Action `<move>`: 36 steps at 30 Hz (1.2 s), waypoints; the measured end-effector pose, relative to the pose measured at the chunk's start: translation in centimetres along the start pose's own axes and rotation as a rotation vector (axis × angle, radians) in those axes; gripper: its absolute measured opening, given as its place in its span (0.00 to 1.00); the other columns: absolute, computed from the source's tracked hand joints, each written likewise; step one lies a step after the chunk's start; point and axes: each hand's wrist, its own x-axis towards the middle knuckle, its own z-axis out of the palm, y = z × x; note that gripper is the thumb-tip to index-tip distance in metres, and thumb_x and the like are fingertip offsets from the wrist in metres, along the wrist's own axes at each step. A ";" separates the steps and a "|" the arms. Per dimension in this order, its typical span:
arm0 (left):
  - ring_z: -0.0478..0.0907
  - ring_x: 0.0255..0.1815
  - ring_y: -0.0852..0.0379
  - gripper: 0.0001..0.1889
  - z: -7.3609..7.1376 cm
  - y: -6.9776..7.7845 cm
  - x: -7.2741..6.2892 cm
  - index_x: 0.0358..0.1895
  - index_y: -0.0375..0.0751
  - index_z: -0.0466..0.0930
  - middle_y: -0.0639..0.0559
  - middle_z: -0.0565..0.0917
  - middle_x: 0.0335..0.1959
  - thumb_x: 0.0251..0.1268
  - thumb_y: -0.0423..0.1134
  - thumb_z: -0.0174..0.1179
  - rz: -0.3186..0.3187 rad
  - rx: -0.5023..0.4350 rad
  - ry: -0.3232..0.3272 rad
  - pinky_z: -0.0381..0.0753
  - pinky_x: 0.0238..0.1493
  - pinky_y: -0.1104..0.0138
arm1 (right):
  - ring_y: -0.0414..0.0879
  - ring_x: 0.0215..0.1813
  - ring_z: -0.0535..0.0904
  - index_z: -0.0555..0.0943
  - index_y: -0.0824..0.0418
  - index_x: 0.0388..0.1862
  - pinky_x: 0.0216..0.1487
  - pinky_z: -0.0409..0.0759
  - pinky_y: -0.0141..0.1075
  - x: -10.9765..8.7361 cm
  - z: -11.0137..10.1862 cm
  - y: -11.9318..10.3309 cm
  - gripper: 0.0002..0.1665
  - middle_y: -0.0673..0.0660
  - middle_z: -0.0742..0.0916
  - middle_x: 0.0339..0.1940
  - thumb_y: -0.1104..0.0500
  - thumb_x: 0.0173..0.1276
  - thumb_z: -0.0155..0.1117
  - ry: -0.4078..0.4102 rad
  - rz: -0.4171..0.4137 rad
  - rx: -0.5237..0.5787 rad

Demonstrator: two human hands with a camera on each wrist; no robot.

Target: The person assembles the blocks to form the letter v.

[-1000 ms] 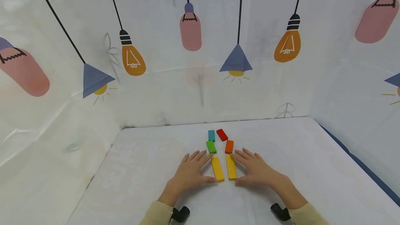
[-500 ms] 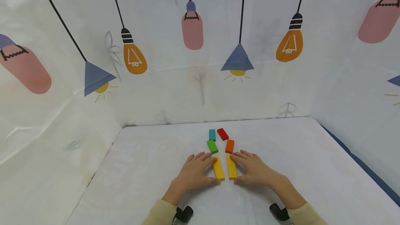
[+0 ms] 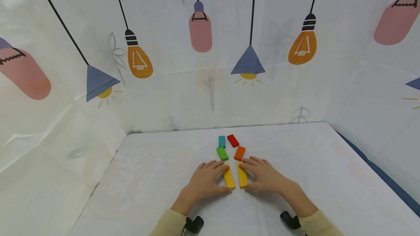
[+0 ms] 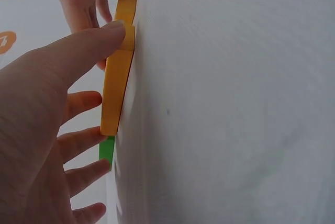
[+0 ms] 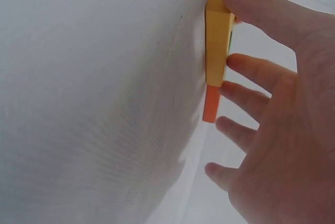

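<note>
Two long yellow blocks lie side by side on the white table, a narrow gap between them. My left hand (image 3: 205, 180) pinches the left yellow block (image 3: 229, 178) lengthwise, thumb at its near end and a finger at its far end. In the same way my right hand (image 3: 270, 178) holds the right yellow block (image 3: 242, 178). Just beyond the fingertips sit a green block (image 3: 222, 153) on the left and a tilted orange block (image 3: 240, 153) on the right. The right wrist view shows the orange block (image 5: 211, 103) beyond the yellow block's end.
Farther back are a teal block (image 3: 222, 141) and a red block (image 3: 233, 141), the red one slanted. The white table (image 3: 147, 177) ends at a white sheet (image 3: 170, 97) printed with hanging lamps. Each wrist wears a small black camera (image 3: 194, 224).
My left hand has moved right and closed onto its yellow block. My right hand has shifted slightly left with its thumb at the block's near end. The orange block has turned to a slant.
</note>
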 end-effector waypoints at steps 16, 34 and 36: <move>0.69 0.71 0.54 0.41 -0.1 0.2 0.3 0.71 0.67 0.68 0.61 0.72 0.71 0.53 0.76 0.57 0.009 0.059 0.016 0.67 0.71 0.47 | 0.59 0.78 0.61 0.73 0.48 0.70 0.73 0.54 0.68 0.4 0.1 0.2 0.45 0.52 0.76 0.72 0.40 0.53 0.76 -0.009 0.003 0.009; 0.73 0.68 0.55 0.41 0.1 0.5 0.0 0.69 0.67 0.70 0.61 0.77 0.67 0.50 0.77 0.59 -0.038 0.012 0.049 0.68 0.70 0.47 | 0.57 0.76 0.64 0.75 0.48 0.68 0.73 0.57 0.66 0.4 0.3 0.3 0.43 0.52 0.77 0.70 0.40 0.52 0.76 0.013 -0.002 0.030; 0.73 0.68 0.55 0.41 0.1 0.6 -0.2 0.68 0.67 0.71 0.61 0.77 0.67 0.50 0.77 0.59 -0.046 0.015 0.058 0.68 0.70 0.47 | 0.57 0.76 0.64 0.76 0.48 0.68 0.73 0.57 0.66 0.4 0.3 0.3 0.43 0.52 0.77 0.70 0.40 0.53 0.76 0.015 -0.004 0.030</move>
